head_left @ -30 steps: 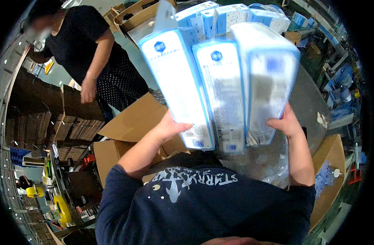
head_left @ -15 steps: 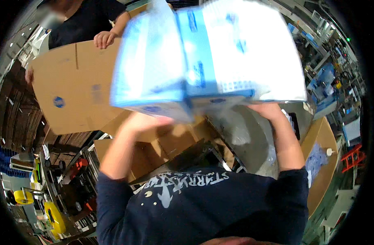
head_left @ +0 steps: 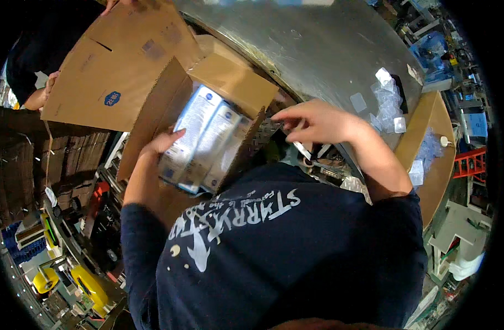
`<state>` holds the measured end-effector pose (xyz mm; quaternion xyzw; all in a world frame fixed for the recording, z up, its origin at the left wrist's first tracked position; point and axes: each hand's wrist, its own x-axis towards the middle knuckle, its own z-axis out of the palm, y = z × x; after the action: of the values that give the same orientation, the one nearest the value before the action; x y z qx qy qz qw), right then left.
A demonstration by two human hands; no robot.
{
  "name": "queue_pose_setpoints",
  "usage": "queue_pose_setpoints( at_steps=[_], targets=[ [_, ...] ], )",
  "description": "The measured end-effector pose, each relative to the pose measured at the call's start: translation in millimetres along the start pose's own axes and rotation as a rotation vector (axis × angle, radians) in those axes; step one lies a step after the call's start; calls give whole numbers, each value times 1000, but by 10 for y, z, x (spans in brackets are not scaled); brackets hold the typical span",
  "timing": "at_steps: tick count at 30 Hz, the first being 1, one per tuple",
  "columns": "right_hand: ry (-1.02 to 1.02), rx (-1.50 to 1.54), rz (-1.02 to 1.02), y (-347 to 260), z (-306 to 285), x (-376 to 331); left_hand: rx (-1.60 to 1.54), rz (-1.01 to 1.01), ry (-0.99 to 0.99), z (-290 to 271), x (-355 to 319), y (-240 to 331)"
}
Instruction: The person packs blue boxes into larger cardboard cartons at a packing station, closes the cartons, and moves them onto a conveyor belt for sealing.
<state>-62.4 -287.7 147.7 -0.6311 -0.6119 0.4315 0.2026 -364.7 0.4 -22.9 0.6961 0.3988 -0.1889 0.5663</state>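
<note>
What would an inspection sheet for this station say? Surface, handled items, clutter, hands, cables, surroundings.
Surface: smooth grey tabletop, scuffed.
Handled items: white-and-blue printed rectangular packages inside an open brown cardboard carton.
Clutter: crumpled clear plastic pieces at the tabletop's right end; brown cardboard box beside it holds translucent bluish pieces.
Hands: bare left hand at the packages' left edge, thumb over them, other fingers mostly hidden; bare right hand open near the carton's right flap, nothing seen held.
Cables: nothing seen clearly.
Surroundings: co-worker's hand on a large brown cardboard panel; stacked brown cardboard at left.
</note>
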Motion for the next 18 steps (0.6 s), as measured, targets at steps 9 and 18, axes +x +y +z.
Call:
queue_pose_setpoints(
  at_steps=[9,18],
  targets=[
    [660,-524,941,1851,-89,-1457,878,-163,182,1221,353,-769],
    [503,-815,1026,2451,-608,-1498,307,407,291,1231,797,604]
  ],
)
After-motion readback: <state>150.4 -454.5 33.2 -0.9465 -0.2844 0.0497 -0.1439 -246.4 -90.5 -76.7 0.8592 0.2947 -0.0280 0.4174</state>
